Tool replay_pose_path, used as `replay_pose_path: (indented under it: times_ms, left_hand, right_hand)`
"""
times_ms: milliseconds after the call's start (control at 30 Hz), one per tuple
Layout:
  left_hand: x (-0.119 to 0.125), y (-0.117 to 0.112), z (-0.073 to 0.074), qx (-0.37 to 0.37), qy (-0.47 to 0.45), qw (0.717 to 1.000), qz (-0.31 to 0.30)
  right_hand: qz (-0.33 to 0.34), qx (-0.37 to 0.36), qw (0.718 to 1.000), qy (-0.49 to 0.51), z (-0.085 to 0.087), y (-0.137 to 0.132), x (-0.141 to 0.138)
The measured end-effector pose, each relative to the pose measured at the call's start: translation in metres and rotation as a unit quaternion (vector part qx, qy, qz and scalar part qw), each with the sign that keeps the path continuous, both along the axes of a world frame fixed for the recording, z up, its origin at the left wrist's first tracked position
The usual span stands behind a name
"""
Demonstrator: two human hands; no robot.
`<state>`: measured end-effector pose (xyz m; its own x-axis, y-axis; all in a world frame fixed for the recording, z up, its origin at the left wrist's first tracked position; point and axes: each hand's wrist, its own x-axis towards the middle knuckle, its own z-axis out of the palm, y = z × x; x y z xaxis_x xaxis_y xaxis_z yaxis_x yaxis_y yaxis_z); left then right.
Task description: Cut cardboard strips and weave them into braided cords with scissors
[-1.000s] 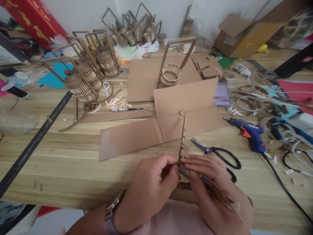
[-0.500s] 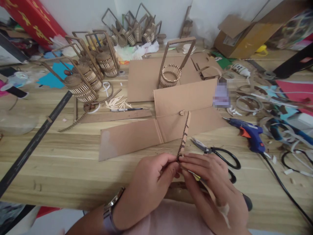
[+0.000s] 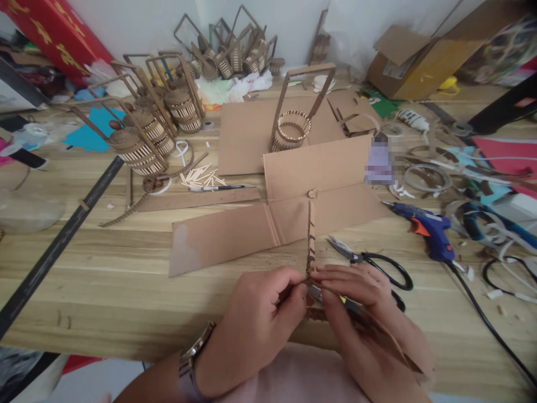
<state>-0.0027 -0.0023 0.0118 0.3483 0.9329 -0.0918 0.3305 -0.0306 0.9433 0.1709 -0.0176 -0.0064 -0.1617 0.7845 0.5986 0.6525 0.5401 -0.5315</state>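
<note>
Near the table's front edge, a narrow cardboard strip (image 3: 311,232) with dark corrugation marks points away from me. My left hand (image 3: 268,313) pinches its near end between thumb and fingers. My right hand (image 3: 373,324) is closed beside it, fingertips meeting the left ones. Between my right thumb and fingers lies a utility knife (image 3: 315,291) with a silver front and a yellow spot, its body mostly hidden. A brown strip also runs beneath the right palm. Just beyond are black-handled scissors (image 3: 386,268) and a folded cardboard sheet (image 3: 226,235).
A blue glue gun (image 3: 438,232) lies at right, its cord trailing forward. An open basket (image 3: 293,131) with a tall handle stands behind the cardboard. Lidded baskets (image 3: 140,151) stand at left, near small sticks (image 3: 201,176) and a pen (image 3: 218,188). A cardboard box (image 3: 403,67) sits back right.
The strip's far end has swung left and drawn nearer to me. The knife's silver front now shows between my hands. My right hand has shifted slightly right.
</note>
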Motion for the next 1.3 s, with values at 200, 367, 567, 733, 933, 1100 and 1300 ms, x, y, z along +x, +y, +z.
replay_pose_path:
  times_ms: [200, 367, 567, 733, 933, 1100, 1300]
  left_hand:
    - [-0.002, -0.001, 0.002, -0.021, -0.014, 1.0, -0.002]
    - [-0.002, 0.003, 0.005, -0.081, -0.04, 0.996, 0.021]
    - [-0.006, 0.016, 0.001, -0.261, -0.179, 0.944, 0.091]
    - [-0.01, 0.024, -0.004, -0.325, -0.244, 0.907, 0.112]
    - [-0.009, 0.024, -0.002, -0.344, -0.256, 0.897, 0.11]
    - [-0.008, 0.022, -0.001, -0.353, -0.26, 0.891, 0.113]
    - [-0.008, 0.021, -0.002, -0.339, -0.257, 0.9, 0.097]
  right_hand:
    - [0.002, -0.033, 0.998, 0.051, -0.002, -0.004, -0.001]
    - [-0.035, -0.059, 0.997, 0.017, 0.003, 0.002, 0.005]
    - [-0.054, -0.19, 0.974, -0.115, -0.003, 0.018, 0.064]
    - [-0.099, -0.175, 0.935, -0.292, -0.042, 0.016, 0.109]
    - [-0.117, -0.135, 0.935, -0.306, -0.067, 0.014, 0.123]
    - [-0.094, -0.147, 0.941, -0.29, -0.064, 0.02, 0.127]
    - [-0.145, -0.154, 0.962, -0.174, -0.033, 0.013, 0.123]
